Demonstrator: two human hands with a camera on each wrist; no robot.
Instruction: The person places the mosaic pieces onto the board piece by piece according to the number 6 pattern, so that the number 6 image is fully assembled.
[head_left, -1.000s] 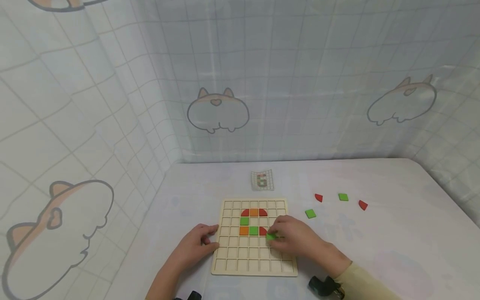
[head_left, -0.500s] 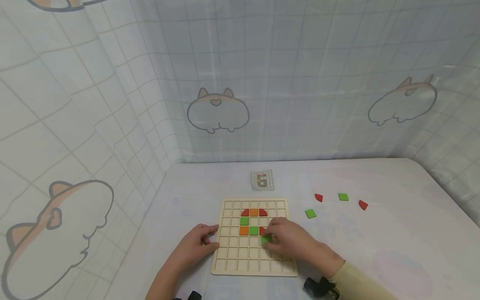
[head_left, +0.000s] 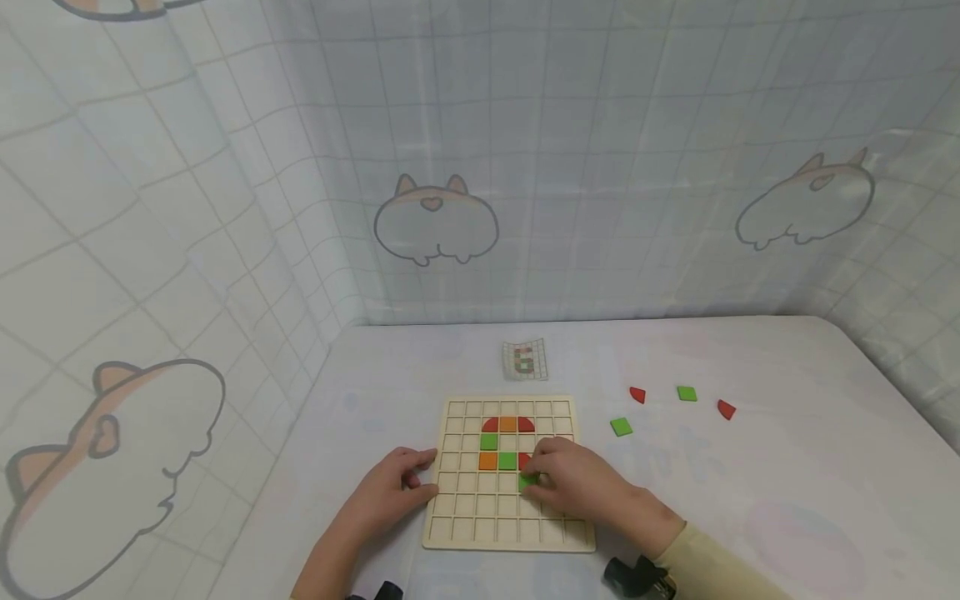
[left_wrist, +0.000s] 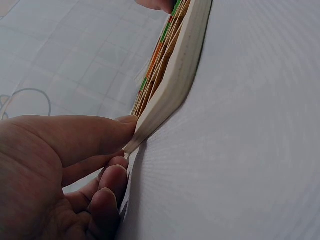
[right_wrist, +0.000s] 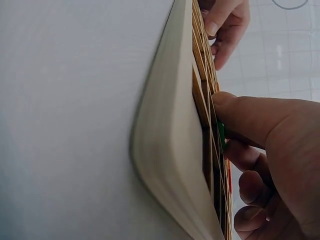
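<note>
A pale wooden grid board (head_left: 486, 506) lies flat on the table. In its cells sit red quarter-round, orange square and green square tiles, such as an orange tile (head_left: 488, 461). My right hand (head_left: 581, 479) pinches a green square tile (head_left: 527, 482) between thumb and fingers, just below a red quarter-round tile that the fingers partly cover. The right wrist view shows this green tile (right_wrist: 221, 132) edge-on at the grid; whether it is fully seated I cannot tell. My left hand (head_left: 393, 483) rests its thumb and forefinger, spread apart, against the board's left edge.
Right of the board lie loose tiles: a green square (head_left: 620, 427), another green square (head_left: 687, 393), a red quarter-round (head_left: 637, 395) and another red quarter-round (head_left: 726, 409). A small printed grid card (head_left: 525, 360) lies behind the board. A patterned curtain (head_left: 585, 167) stands beyond the table.
My right hand has moved slightly left with the green square tile, from the right of the red quarter-round to the cell below it. The left hand has stayed still.
</note>
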